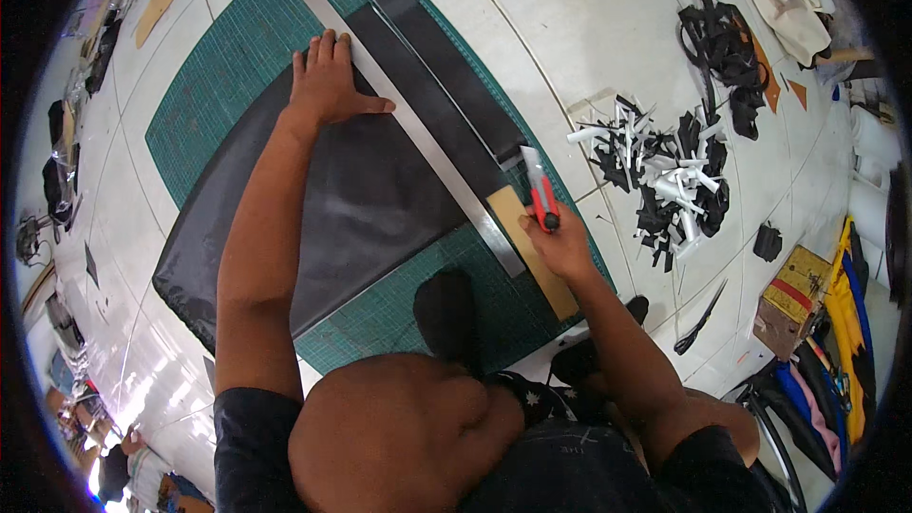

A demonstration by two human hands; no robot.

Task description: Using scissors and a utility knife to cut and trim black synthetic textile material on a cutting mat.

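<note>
My left hand (328,81) presses flat on a long steel ruler (418,128) that lies diagonally over a large black sheet of material (351,199) on a green cutting mat (237,66). My right hand (560,242) grips a red utility knife (540,192) at the ruler's near end, its blade beside the ruler's right edge. Two cut black strips (456,76) lie parallel to the ruler on its right. A tan cardboard strip (532,252) lies under my right hand.
A pile of black and white offcuts (670,176) lies on the white tiled floor to the right, with black straps (722,43) beyond. A cardboard box (793,299) and coloured fabrics (845,323) sit at the right edge. My knee (399,437) is below the mat.
</note>
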